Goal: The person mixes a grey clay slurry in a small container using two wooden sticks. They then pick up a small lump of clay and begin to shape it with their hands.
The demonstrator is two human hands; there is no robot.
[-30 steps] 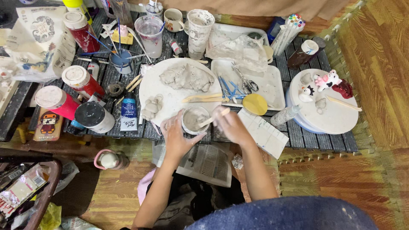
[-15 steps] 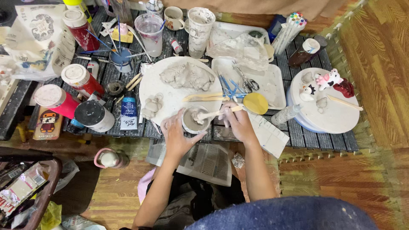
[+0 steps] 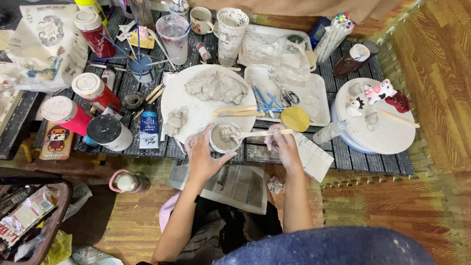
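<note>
Both hands are busy right at the front edge of the tabletop (image 3: 274,153): your left hand (image 3: 203,156) is wrapped around the small cup (image 3: 224,137) of grey slip, keeping it upright, and your right hand (image 3: 282,145) pinches the wooden stick (image 3: 262,133) with its tip down in the cup. Looks like the stirring or scooping step to me. Just behind sits the white round board (image 3: 201,110) with a clay slab (image 3: 216,87) and a little clay lump (image 3: 174,121). Next you'd want to lift the stick slowly so nothing drips, I'd guess. Paint bottles (image 3: 93,91) crowd the left.
</note>
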